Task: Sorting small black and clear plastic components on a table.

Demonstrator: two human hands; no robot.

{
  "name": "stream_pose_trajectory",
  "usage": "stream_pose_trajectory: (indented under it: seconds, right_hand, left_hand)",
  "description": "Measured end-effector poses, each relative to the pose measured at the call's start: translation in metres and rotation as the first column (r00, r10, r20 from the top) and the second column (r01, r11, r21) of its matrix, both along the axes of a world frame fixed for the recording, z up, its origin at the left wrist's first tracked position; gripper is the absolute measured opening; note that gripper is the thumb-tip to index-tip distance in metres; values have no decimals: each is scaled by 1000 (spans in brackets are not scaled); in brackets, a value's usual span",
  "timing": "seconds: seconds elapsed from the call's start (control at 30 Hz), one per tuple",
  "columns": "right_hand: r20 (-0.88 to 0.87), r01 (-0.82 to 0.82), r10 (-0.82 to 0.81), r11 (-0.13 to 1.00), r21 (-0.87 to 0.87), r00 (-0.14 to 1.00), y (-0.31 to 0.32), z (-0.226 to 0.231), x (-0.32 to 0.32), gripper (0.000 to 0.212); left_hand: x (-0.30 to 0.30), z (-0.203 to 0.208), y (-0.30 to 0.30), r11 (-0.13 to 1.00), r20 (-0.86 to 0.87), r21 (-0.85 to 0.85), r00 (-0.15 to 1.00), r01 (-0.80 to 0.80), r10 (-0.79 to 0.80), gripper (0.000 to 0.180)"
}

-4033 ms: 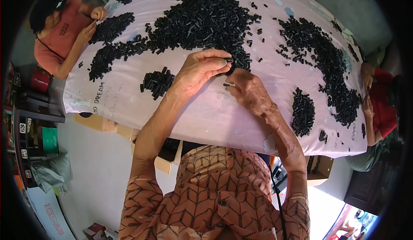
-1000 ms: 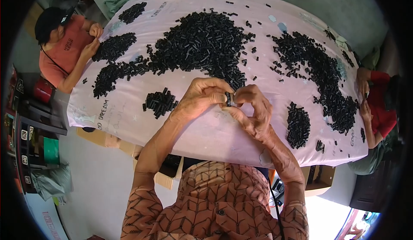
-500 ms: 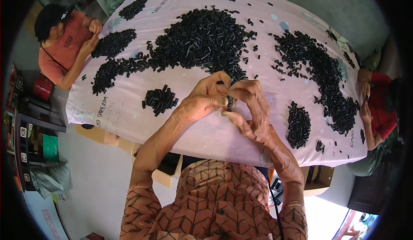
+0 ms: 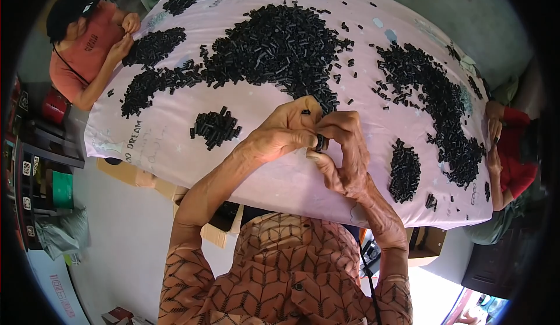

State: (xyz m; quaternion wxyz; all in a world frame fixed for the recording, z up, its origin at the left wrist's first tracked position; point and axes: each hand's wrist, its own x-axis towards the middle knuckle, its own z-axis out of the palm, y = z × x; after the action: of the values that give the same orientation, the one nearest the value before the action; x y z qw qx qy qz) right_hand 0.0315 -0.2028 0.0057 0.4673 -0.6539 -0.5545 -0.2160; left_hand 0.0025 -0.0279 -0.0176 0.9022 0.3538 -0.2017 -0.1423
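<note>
My left hand (image 4: 283, 131) and my right hand (image 4: 345, 153) meet over the near middle of the table. Between their pinched thumbs and fingers is a small black tube-like piece (image 4: 319, 143), partly hidden by the fingertips. A second black piece (image 4: 305, 112) shows among the curled fingers of my left hand. Just beyond my hands, the large heap of the same short black pieces (image 4: 274, 45) spreads over the cloth. A smaller pile (image 4: 214, 128) lies left of my left wrist, and an oval pile (image 4: 405, 171) to the right of my right hand.
A pink printed cloth (image 4: 280, 179) covers the table. At the left a person in an orange shirt (image 4: 90, 51) handles pieces; a person in red (image 4: 516, 144) works at the right edge. Another long heap (image 4: 437, 97) lies on the right. Cardboard boxes (image 4: 429, 243) stand below the near edge.
The view has shifted slightly. Both my hands stay together around the small black piece, which has turned a little between the fingertips.
</note>
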Motion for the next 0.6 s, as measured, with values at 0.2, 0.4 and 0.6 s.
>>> stream_pose_trajectory:
  seconds: [0.2,0.4,0.6]
  right_hand:
    - [-21,7,-7,1000,5,1000,-2,0,2,35]
    - [-42,-5,7,999,51,999,-3,0,2,30]
    - [-28,-14,16,998,61,999,-1,-1,3,30]
  left_hand:
    - [-1,2,-3,1000,-34,-11,999,-9,9,34]
    - [-2,2,-1,998,-44,50,998,-31,33,39]
    - [-3,5,-1,1000,-40,-15,999,-16,15,32]
